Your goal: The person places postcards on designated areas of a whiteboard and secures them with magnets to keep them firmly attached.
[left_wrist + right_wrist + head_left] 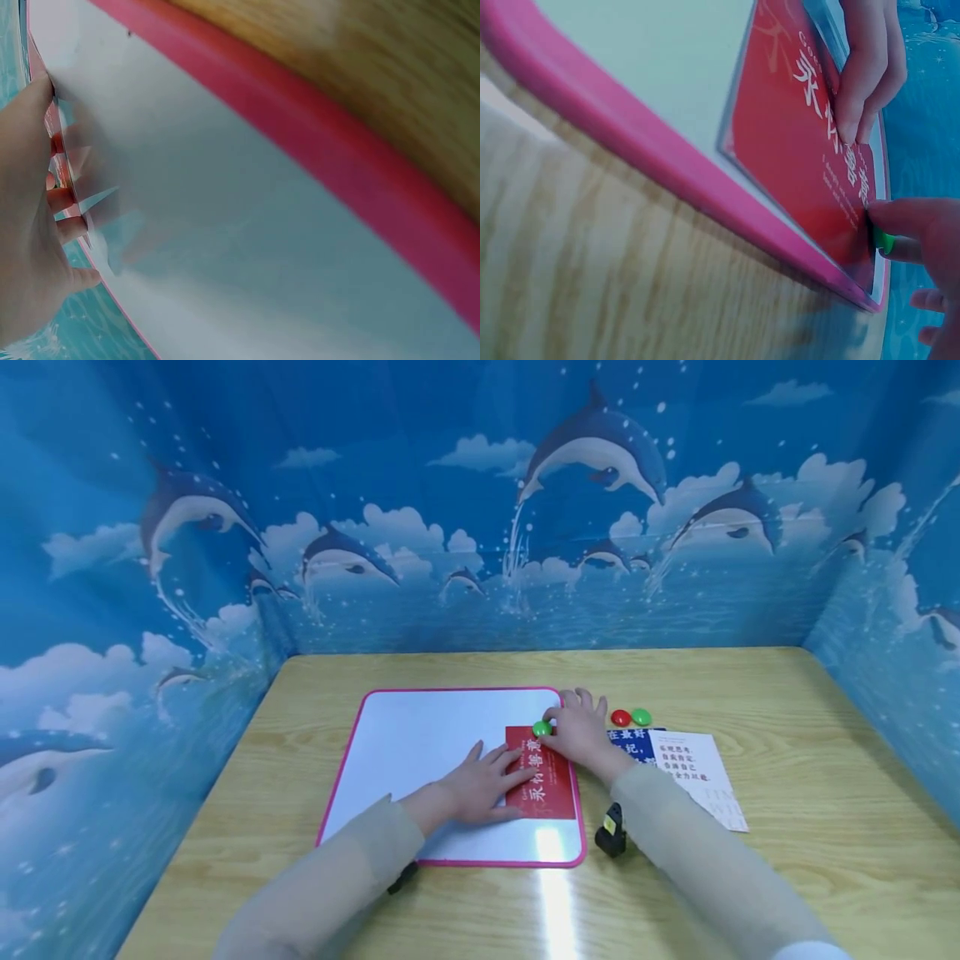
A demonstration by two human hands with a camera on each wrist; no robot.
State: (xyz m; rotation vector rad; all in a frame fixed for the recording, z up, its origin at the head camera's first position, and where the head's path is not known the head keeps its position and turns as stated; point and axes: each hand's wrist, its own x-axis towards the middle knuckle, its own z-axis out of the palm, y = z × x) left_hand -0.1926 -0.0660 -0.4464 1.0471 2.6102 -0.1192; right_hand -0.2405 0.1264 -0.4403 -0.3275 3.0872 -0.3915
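Note:
A red card (pixel 557 797) with white Chinese characters lies on the right part of a pink-edged whiteboard (pixel 420 735). My left hand (pixel 480 785) rests on it with spread fingers, fingertips on the card's left half. At the card's top edge, my right hand (pixel 577 731) pinches a round green magnet (pixel 542 728) between thumb and finger. In the right wrist view this magnet (pixel 883 241) sits right at the card's surface, partly hidden by the thumb. The left wrist view shows the left hand (pixel 34 217) low over the board, fingers extended.
Right of the board, a red magnet (pixel 621 717) and another green magnet (pixel 641 717) lie side by side. Below them a white printed card (pixel 693 777) overlaps a blue card (pixel 637 743), which the right arm partly covers. A dolphin-print curtain (pixel 480 510) encloses the wooden table (pixel 810 760).

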